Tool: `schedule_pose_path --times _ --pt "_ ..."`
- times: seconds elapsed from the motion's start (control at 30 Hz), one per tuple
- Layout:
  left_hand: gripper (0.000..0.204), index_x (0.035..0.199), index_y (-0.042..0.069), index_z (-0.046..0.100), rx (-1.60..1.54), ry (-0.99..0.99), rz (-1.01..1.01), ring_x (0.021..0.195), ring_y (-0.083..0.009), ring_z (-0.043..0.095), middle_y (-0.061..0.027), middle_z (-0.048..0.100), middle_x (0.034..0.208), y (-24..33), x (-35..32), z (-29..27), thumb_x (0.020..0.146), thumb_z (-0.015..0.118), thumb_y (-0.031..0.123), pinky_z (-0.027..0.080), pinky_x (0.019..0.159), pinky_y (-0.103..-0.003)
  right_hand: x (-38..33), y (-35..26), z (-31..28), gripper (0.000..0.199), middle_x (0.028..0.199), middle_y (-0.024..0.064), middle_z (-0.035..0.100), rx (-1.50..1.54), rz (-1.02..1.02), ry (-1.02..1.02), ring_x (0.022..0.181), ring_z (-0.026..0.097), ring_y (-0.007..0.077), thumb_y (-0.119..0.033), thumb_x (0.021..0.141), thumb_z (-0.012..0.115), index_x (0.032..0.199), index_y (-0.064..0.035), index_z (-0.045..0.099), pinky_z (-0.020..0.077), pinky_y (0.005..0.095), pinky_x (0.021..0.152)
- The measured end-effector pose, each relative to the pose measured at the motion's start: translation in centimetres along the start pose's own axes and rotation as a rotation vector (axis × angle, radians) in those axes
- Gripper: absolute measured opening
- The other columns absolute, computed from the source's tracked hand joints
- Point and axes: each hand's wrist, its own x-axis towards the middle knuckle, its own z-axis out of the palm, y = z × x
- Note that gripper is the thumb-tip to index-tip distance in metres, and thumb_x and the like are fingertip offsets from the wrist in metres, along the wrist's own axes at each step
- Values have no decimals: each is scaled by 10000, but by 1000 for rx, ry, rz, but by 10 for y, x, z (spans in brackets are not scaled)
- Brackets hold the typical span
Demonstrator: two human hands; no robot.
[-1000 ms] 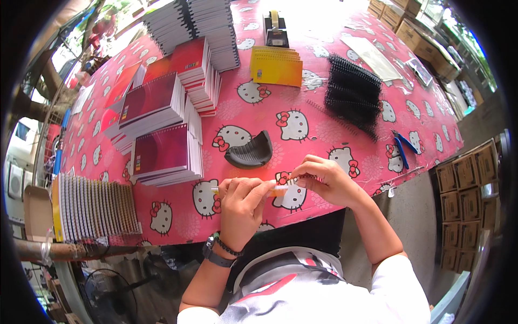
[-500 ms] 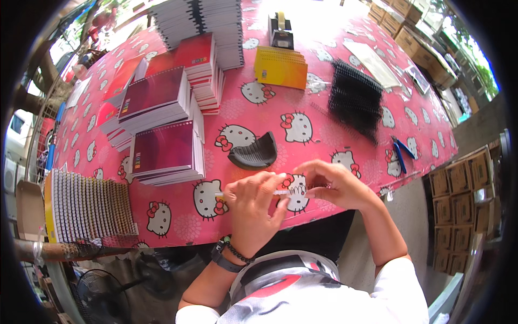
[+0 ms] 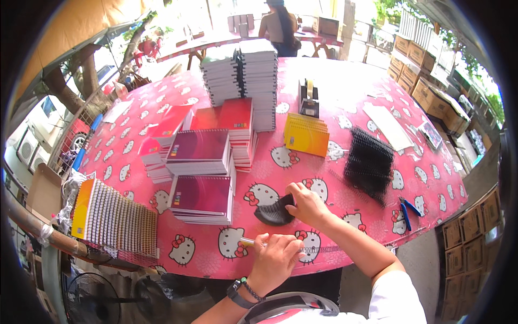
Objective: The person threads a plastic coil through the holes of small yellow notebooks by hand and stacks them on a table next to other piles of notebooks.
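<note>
My left hand (image 3: 276, 258), near the table's front edge, is closed around a thin whitish strip (image 3: 246, 241), seen edge-on; a notebook's edge or a rod, I cannot tell which. Past that hand, a thin spiral binding coil (image 3: 325, 249) stretches to the right; where it meets the strip is hidden. Just beyond, a black curved block with a ribbed hollow (image 3: 274, 213) lies on the table. My right hand (image 3: 308, 207) grips its right end between thumb and fingers.
Purple notebooks (image 3: 202, 194), red notebooks (image 3: 237, 116) and tall white stacks stand left of centre. Bound notebooks (image 3: 116, 227) line the left edge. Yellow notebooks (image 3: 306, 135), a tape dispenser (image 3: 308, 102), black coils (image 3: 369, 164) and blue pliers (image 3: 407, 212) lie rightward. A person (image 3: 279, 27) sits far off.
My right hand has left the strip's end and reached forward to the black curved block. My left hand still holds the strip. The view has tilted up, bringing in the far tables.
</note>
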Motion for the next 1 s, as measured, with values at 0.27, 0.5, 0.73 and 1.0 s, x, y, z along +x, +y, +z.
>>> schedule_pose_path --times 0.27,0.5,0.73,1.0 --pt "245 994 189 633 42 25 35 1001 -170 554 27 599 1045 -4 -4 -5 826 648 367 210 1008 -493 -2 -12 3 633 1199 209 524 -141 -71 -1 1130 484 388 -535 722 698 1075 -25 573 439 453 922" --pt "228 894 180 646 -11 72 38 1000 -166 559 35 612 994 -2 2 -4 797 671 385 150 1043 -529 -10 -21 4 675 1294 282 466 -170 -16 52 1173 448 444 -561 669 734 1100 -59 605 414 463 972" --pt "284 827 167 640 22 116 -23 922 -188 574 8 612 871 -13 -1 -23 674 778 361 156 1047 -518 -70 30 -44 481 1195 186 591 1089 90 -231 1109 554 284 -385 732 753 1010 -2 671 395 358 952" --pt "272 798 150 635 7 100 -10 847 -174 571 31 587 776 -33 -8 -18 641 805 293 193 1037 -509 -83 9 -41 563 1170 205 614 1174 -56 -259 1068 587 288 -472 676 740 930 28 694 421 372 939"
